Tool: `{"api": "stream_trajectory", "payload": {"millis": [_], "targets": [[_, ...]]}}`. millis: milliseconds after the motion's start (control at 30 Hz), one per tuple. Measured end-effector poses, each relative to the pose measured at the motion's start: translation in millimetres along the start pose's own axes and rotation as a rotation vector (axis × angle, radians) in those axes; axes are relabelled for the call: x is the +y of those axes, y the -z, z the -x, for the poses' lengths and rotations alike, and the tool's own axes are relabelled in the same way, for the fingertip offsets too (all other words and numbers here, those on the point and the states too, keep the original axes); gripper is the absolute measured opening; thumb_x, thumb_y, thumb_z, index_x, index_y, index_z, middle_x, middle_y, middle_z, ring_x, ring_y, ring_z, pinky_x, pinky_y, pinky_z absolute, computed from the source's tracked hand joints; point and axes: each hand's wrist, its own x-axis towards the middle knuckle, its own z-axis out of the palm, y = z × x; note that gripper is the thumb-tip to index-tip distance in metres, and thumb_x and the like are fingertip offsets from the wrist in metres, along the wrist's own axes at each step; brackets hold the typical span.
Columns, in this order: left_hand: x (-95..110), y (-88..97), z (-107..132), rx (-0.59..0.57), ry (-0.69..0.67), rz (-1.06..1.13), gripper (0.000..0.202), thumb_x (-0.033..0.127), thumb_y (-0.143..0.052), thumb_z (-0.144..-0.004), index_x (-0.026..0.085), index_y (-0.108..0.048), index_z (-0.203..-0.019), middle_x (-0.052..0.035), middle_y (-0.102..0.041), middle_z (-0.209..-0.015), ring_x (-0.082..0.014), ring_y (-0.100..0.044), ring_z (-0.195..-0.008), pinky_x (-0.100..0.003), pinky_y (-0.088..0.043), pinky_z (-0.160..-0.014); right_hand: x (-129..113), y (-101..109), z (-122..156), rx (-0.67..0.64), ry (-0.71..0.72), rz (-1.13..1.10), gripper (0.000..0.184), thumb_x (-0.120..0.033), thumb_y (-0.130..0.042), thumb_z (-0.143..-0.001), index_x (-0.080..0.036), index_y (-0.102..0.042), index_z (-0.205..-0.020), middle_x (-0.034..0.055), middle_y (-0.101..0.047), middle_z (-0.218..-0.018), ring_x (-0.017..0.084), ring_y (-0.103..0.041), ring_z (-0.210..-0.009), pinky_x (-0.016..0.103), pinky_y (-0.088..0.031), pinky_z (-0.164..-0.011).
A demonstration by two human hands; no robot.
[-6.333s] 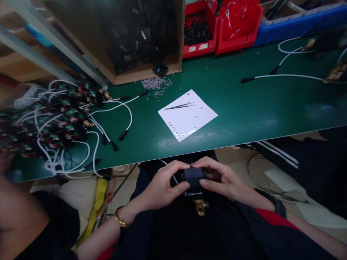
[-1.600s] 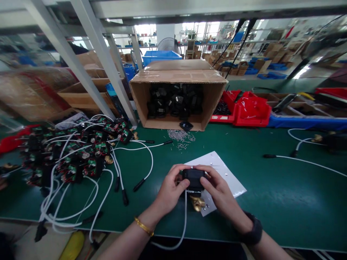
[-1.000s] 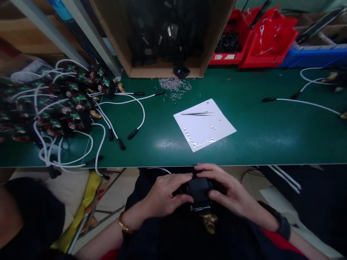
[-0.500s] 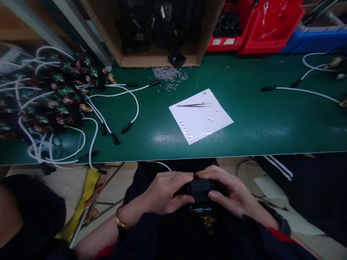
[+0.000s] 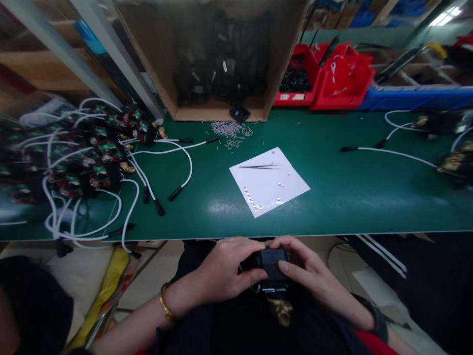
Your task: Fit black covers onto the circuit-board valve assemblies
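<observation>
Over the lap, below the bench edge, I hold a black boxy device [image 5: 272,261] with a brass fitting [image 5: 281,311] at its near end. My left hand [image 5: 231,266] grips its left side, thumb on top and fingers along the far edge. From the right, my right hand [image 5: 305,264] closes on it the same way. The undersides of both hands are hidden. Beyond them on the bench lies a white sheet [image 5: 268,185] bearing tweezers [image 5: 260,167] and several small clear discs.
Wired assemblies with white cables [image 5: 88,162] crowd the left of the green bench [image 5: 207,212]. A pile of screws [image 5: 231,129] lies before a cardboard box [image 5: 254,115] of black parts. Red bins [image 5: 336,96] stand behind; more cabled units [image 5: 453,160] sit at right.
The view has tilted up, so the bench sits lower and more of the background shows. Both hands keep hold of the black device, with its brass fitting now more visible.
</observation>
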Motion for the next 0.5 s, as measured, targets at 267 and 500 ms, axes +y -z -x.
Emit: {"api": "stream_trajectory", "payload": {"millis": [267, 500], "targets": [[15.9, 11.6, -24.4, 0.098, 0.198, 0.703, 0.093, 0.053, -0.068, -0.069, 0.023, -0.014, -0.138, -0.0152, -0.044, -0.132, -0.0255, -0.054, -0.109, -0.041, -0.046, -0.091, -41.7, -3.7, -30.4, 0.352, 0.565, 0.226, 0.02, -0.026, -0.059, -0.086, -0.024, -0.053, -0.105, 0.0078, -0.046, -0.124, 0.022, -0.045, -0.117, 0.032, -0.045, -0.092], [19.5, 41.7, -42.0, 0.58, 0.086, 0.192, 0.055, 0.028, -0.077, -0.063, 0.023, -0.047, -0.109, -0.0025, -0.06, -0.1, -0.0194, -0.058, -0.087, -0.031, -0.048, -0.076, -67.5, -23.9, -67.3, 0.23, 0.875, 0.381, 0.019, -0.016, -0.052, -0.087, -0.027, -0.045, -0.101, 0.0061, -0.034, -0.132, 0.024, -0.035, -0.125, 0.042, -0.037, -0.099]]}}
